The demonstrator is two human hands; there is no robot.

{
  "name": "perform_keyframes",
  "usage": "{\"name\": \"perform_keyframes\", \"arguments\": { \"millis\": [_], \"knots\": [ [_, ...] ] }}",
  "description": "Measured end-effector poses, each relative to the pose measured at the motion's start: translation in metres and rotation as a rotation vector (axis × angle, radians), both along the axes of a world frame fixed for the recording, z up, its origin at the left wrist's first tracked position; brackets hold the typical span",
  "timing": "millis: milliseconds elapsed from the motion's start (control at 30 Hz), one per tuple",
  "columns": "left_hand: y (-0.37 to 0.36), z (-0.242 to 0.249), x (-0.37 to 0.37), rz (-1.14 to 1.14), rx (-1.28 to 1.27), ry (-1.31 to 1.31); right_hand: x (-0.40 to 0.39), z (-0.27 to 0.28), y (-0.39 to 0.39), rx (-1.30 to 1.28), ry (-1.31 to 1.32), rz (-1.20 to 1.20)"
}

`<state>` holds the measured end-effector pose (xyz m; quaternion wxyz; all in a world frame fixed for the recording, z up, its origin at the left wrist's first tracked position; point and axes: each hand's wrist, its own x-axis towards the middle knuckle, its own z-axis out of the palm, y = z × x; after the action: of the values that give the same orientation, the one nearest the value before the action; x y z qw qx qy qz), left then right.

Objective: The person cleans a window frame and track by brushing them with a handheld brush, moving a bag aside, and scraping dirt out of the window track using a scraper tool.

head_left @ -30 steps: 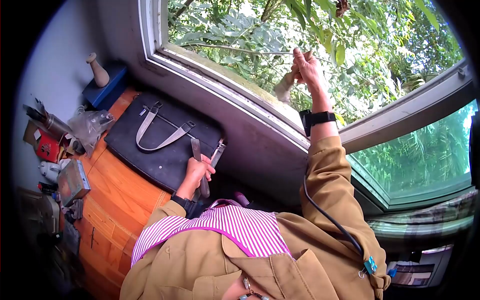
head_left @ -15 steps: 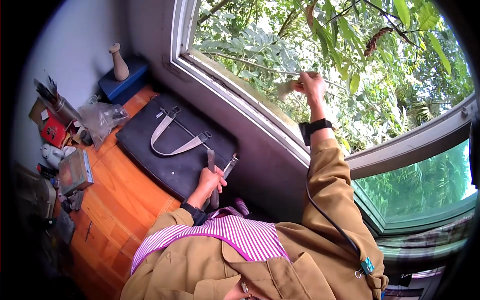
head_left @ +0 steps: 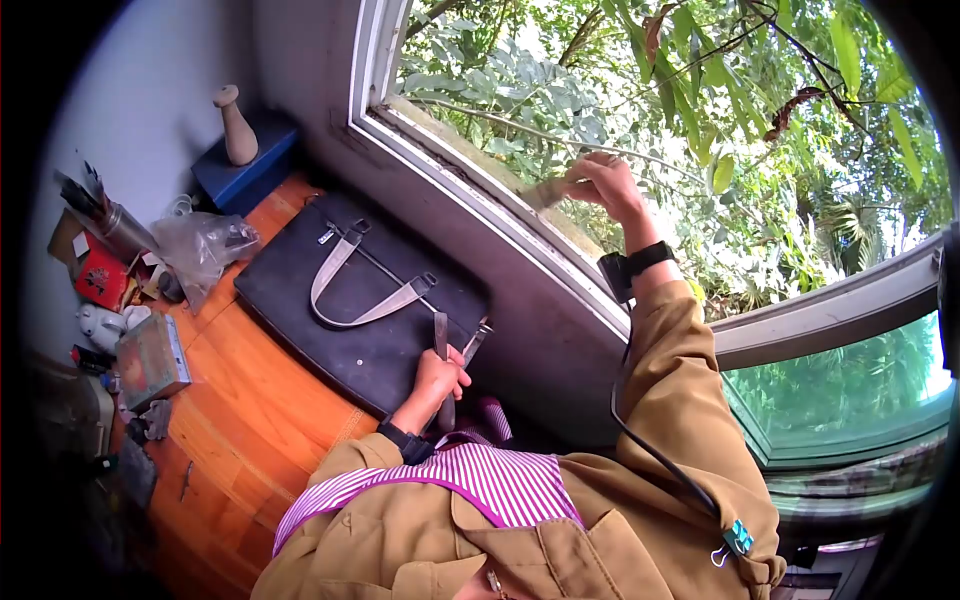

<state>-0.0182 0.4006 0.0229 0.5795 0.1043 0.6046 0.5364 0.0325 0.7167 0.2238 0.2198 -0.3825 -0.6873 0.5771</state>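
Note:
My left hand (head_left: 436, 380) is closed round a flat grey bar-like tool (head_left: 441, 335), its upper end pointing toward the bag's handles. That hand rests over the corner of a black briefcase (head_left: 330, 290) with grey handles, and a second silver-edged piece (head_left: 477, 342) shows right beside the fingers. Out at the open window, my right hand (head_left: 607, 188) has its fingers pinched on a small grey-brown thing (head_left: 546, 193), smeared by motion, just over the outer ledge (head_left: 480, 165). I cannot tell what kind of thing it is.
The briefcase lies on a wooden table (head_left: 230, 400) against the wall. A blue box (head_left: 245, 165) with a wooden pestle-like piece (head_left: 235, 128), a plastic bag (head_left: 205, 245) and a brush holder (head_left: 122, 232) stand at left. Branches hang outside the window frame (head_left: 480, 205).
My right hand has moved left and a little down, bringing the blurred thing closer to the window ledge. My left hand keeps its hold on the grey tool while the view shifts slightly.

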Motion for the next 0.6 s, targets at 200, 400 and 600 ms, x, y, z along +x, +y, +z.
{"name": "perform_keyframes", "arguments": {
  "millis": [200, 400, 600],
  "knots": [
    [0.003, -0.005, -0.001, -0.008, -0.024, 0.005, -0.034, 0.018, 0.022, 0.9, -0.512, 0.089],
    [0.003, -0.002, -0.002, -0.006, -0.033, 0.004, -0.095, 0.001, 0.046, 0.207, -0.171, 0.476],
    [0.004, -0.003, -0.001, 0.032, -0.067, 0.024, -0.118, 0.016, 0.057, 0.522, -0.044, 0.488]
  ]
}}
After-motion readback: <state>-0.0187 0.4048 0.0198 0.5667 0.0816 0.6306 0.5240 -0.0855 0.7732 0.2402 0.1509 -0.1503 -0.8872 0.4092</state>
